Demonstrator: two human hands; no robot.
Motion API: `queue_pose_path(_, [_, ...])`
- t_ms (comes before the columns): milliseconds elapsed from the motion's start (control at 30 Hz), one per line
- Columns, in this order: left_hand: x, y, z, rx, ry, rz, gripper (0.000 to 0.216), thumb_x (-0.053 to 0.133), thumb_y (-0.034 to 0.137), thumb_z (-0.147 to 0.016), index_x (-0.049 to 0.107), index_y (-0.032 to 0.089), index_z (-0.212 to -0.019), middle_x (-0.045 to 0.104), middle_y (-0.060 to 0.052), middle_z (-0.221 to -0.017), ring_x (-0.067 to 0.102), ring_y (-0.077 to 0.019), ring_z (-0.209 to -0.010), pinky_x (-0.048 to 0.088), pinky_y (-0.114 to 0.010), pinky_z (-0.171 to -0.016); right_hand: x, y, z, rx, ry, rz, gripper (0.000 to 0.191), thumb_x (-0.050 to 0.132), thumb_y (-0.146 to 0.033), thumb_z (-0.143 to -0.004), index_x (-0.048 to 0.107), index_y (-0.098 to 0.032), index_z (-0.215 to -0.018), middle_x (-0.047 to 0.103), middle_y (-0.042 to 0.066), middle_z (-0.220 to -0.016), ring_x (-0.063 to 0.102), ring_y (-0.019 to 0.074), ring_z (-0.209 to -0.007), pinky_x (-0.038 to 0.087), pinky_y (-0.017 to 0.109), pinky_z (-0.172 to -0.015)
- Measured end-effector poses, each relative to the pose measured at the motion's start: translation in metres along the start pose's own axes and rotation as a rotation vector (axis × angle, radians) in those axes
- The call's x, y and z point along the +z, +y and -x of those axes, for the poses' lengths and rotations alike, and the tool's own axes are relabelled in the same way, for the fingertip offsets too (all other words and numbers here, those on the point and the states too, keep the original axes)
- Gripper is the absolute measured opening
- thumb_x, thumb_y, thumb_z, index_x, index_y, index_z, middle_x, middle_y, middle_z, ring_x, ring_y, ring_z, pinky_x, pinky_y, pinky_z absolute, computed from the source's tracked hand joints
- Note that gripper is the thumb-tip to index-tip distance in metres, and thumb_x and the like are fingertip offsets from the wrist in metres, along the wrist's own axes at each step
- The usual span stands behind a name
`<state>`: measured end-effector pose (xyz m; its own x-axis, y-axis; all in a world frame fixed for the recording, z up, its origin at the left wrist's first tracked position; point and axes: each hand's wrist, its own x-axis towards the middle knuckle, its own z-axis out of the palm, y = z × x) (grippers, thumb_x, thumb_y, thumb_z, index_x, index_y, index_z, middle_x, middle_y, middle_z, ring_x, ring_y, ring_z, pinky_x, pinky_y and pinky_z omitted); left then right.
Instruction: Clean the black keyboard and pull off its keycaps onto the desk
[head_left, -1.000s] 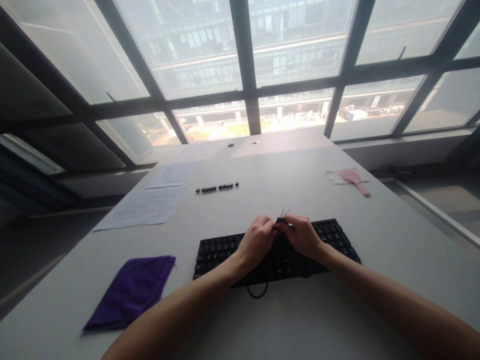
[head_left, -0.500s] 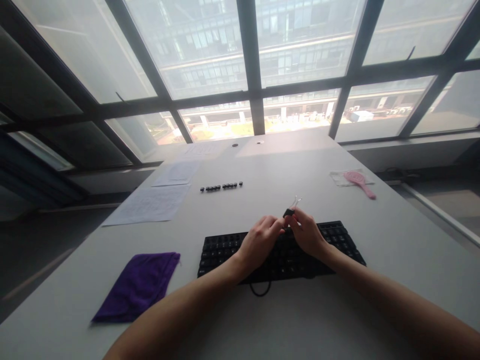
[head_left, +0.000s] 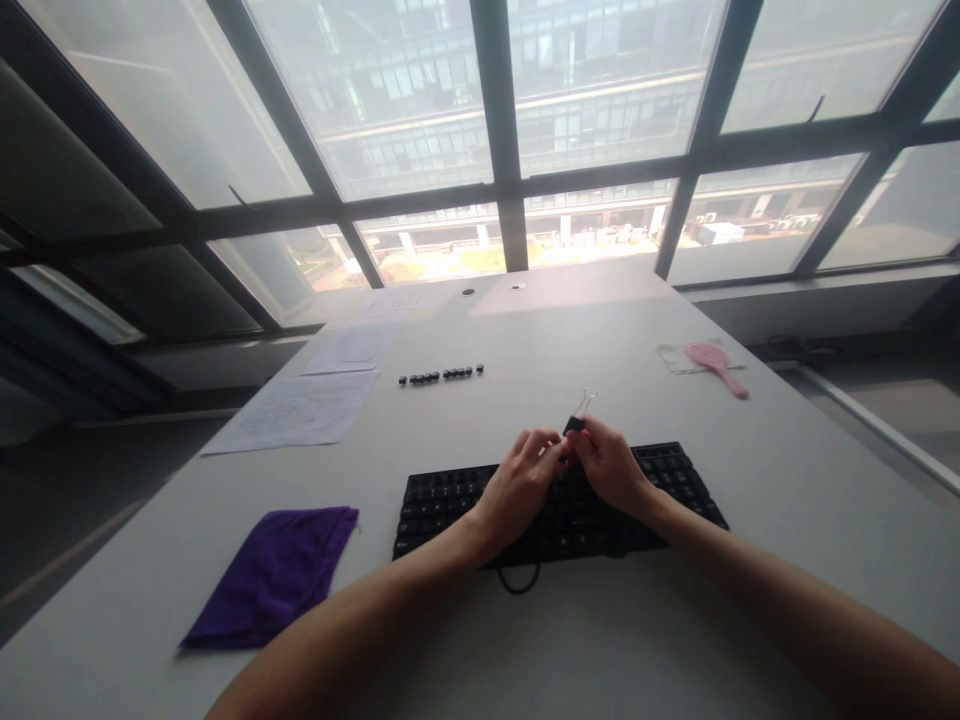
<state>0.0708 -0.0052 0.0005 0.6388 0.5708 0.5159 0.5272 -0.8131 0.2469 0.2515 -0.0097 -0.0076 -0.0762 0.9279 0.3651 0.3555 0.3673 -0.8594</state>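
Observation:
A black keyboard (head_left: 660,480) lies in front of me on the white table (head_left: 585,330). Both hands hover over its far edge. My right hand (head_left: 611,465) pinches a small black binder clip (head_left: 576,422) whose wire handles point up and away. My left hand (head_left: 517,485) meets it from the left, fingertips closed at the clip's base. Whether a keycap sits in the clip's jaws is hidden by my fingers.
A row of several small black keycaps (head_left: 441,375) lies farther back. A purple cloth (head_left: 274,572) sits at the near left, printed sheets (head_left: 300,408) at the far left, a pink hairbrush (head_left: 712,362) on a clear wrapper at the far right. Windows stand beyond the table.
The hands lifted the binder clip up off the keyboard's far edge; its wire handles now stand clear above the fingers. The view shifted slightly.

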Motion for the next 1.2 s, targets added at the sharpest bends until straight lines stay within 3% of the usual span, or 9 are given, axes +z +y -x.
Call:
queue_pose_path(167, [-0.010, -0.002, -0.005, -0.073, 0.111, 0.168, 0.016, 0.051, 0.018, -0.098, 0.061, 0.021, -0.110, 0.057, -0.008, -0.112, 0.058, -0.0205, -0.105, 0.054, -0.036, -0.089, 0.000, -0.001, -0.001, 0.022, 0.009, -0.043, 0.022, 0.045, -0.034, -0.100, 0.050, -0.022, -0.081, 0.064, -0.001, -0.067, 0.061, 0.0156, -0.060, 0.045, 0.028, -0.061])
queue_pose_path(267, [-0.031, -0.024, -0.019, -0.165, 0.122, 0.231, 0.010, 0.057, 0.021, -0.096, 0.065, 0.020, -0.101, 0.061, -0.007, -0.106, 0.060, -0.0186, -0.097, 0.054, -0.033, -0.084, 0.002, 0.002, -0.001, 0.041, 0.006, -0.077, 0.022, 0.044, -0.033, -0.100, 0.051, -0.022, -0.083, 0.066, 0.000, -0.069, 0.062, 0.0153, -0.061, 0.047, 0.028, -0.063])
queue_pose_path(367, [-0.051, -0.069, -0.042, -0.230, 0.082, 0.171, 0.007, 0.062, 0.022, -0.092, 0.067, 0.020, -0.096, 0.065, -0.004, -0.096, 0.061, -0.0166, -0.084, 0.052, -0.030, -0.076, 0.002, 0.004, -0.001, 0.039, -0.003, -0.078, 0.023, 0.045, -0.032, -0.100, 0.053, -0.021, -0.082, 0.067, 0.000, -0.071, 0.063, 0.0154, -0.063, 0.048, 0.028, -0.065])
queue_pose_path(433, [-0.057, -0.106, -0.057, -0.239, 0.072, 0.037, 0.007, 0.064, 0.022, -0.091, 0.069, 0.020, -0.094, 0.068, -0.004, -0.095, 0.060, -0.0181, -0.086, 0.050, -0.035, -0.087, 0.002, 0.006, -0.001, 0.034, -0.006, -0.065, 0.024, 0.046, -0.031, -0.100, 0.055, -0.021, -0.081, 0.067, 0.001, -0.072, 0.063, 0.0158, -0.064, 0.047, 0.029, -0.066])
queue_pose_path(567, [-0.048, -0.173, -0.078, -0.258, -0.054, -0.159, 0.020, 0.061, 0.020, -0.092, 0.070, 0.019, -0.110, 0.070, -0.005, -0.101, 0.058, -0.0197, -0.095, 0.044, -0.037, -0.096, 0.002, 0.008, 0.000, 0.024, -0.012, -0.050, 0.024, 0.046, -0.032, -0.099, 0.057, -0.020, -0.081, 0.068, 0.002, -0.072, 0.063, 0.0165, -0.066, 0.048, 0.029, -0.067])
queue_pose_path(667, [-0.033, -0.204, -0.085, -0.281, -0.101, -0.201, 0.018, 0.064, 0.020, -0.089, 0.073, 0.021, -0.104, 0.070, -0.006, -0.102, 0.057, -0.0219, -0.099, 0.043, -0.038, -0.096, 0.002, 0.007, 0.001, 0.026, -0.013, -0.047, 0.024, 0.046, -0.032, -0.099, 0.057, -0.021, -0.081, 0.068, 0.002, -0.072, 0.063, 0.0169, -0.066, 0.048, 0.030, -0.068])
queue_pose_path(900, [-0.007, -0.231, -0.084, -0.377, -0.054, -0.261, 0.011, 0.069, 0.026, -0.087, 0.077, 0.028, -0.094, 0.063, -0.007, -0.122, 0.044, -0.0293, -0.117, 0.037, -0.045, -0.097, 0.000, 0.005, 0.003, 0.041, -0.036, -0.056, 0.021, 0.048, -0.029, -0.098, 0.057, -0.021, -0.081, 0.068, 0.002, -0.074, 0.063, 0.0173, -0.069, 0.048, 0.030, -0.069])
queue_pose_path(1200, [0.001, -0.243, -0.077, -0.439, -0.032, -0.277, 0.013, 0.069, 0.028, -0.088, 0.079, 0.029, -0.095, 0.061, -0.004, -0.126, 0.042, -0.0290, -0.118, 0.036, -0.044, -0.095, 0.000, 0.005, 0.003, 0.046, -0.046, -0.057, 0.023, 0.046, -0.030, -0.099, 0.059, -0.020, -0.082, 0.068, 0.003, -0.075, 0.063, 0.0176, -0.070, 0.048, 0.031, -0.069])
